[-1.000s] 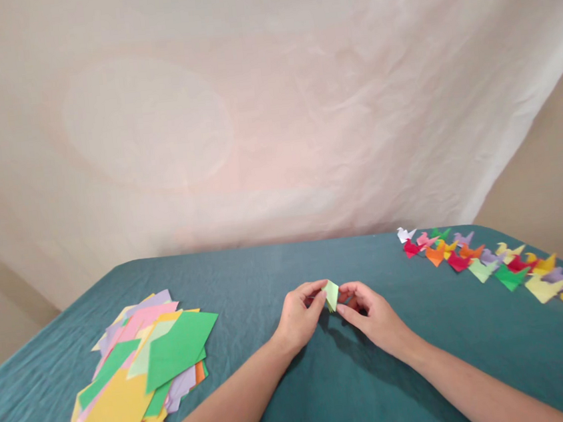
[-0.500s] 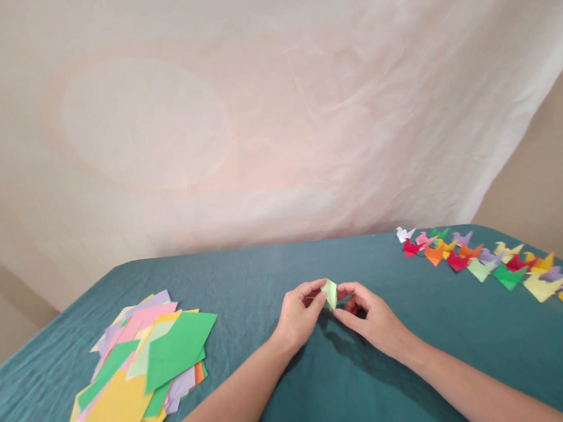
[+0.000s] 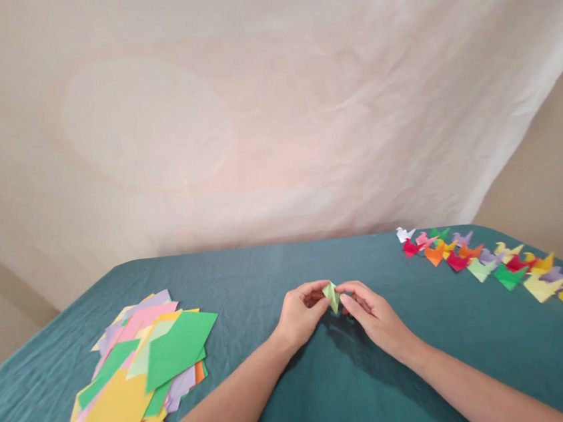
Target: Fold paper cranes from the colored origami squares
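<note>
A small piece of folded light green origami paper (image 3: 332, 297) is held up just above the table, between my two hands. My left hand (image 3: 300, 315) pinches its left side between thumb and fingers. On the other side, the thumb and forefinger of my right hand (image 3: 370, 312) close on its right edge. The paper has narrow, pointed folds, with one point facing down. My fingertips cover parts of both its edges.
A loose pile of coloured paper squares (image 3: 112, 417) lies on the left of the teal-covered table (image 3: 248, 275). Rows of folded paper birds (image 3: 509, 274) in several colours stand along the right. A pale cloth (image 3: 270, 105) hangs behind the table.
My right thumb has moved up from beneath the paper onto its right edge, and the right fingers have closed in. The paper has turned slightly and shows a narrower, folded face.
</note>
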A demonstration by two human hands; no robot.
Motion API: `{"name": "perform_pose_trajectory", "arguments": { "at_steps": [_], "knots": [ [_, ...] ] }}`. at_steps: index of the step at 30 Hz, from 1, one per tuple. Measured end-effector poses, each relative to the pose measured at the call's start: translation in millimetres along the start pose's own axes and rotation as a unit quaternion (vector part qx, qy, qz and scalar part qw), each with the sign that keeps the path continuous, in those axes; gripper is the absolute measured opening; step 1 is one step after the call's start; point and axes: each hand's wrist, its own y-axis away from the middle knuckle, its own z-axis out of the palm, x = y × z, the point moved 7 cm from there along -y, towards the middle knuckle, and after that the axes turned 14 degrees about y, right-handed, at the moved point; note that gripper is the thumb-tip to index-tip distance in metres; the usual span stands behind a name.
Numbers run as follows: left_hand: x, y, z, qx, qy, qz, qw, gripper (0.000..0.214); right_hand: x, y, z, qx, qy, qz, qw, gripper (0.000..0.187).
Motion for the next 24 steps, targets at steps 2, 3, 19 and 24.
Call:
{"name": "perform_pose_trajectory", "arguments": {
  "at_steps": [2,3,19,24],
  "knots": [
    [-2.2,-0.1,1.7,-0.013,0.0,-0.007,1.0,0.034,1.3,-0.5,-1.7,0.003,-0.007,0.009,1.0,0.024],
    [-3.6,-0.1,2.7,-0.021,-0.001,-0.01,1.0,0.034,2.0,-0.7,-2.3,0.006,-0.006,0.013,1.0,0.024],
    [5.3,5.1,8.4,-0.043,-0.035,-0.04,0.998,0.026,2.6,-0.2,1.2,0.006,0.041,0.027,0.999,0.02],
    [-3.9,2.4,1.7,-0.01,-0.043,-0.043,0.998,0.021,1.8,-0.5,3.7,0.001,0.066,0.007,0.998,0.016]
  ]
}}
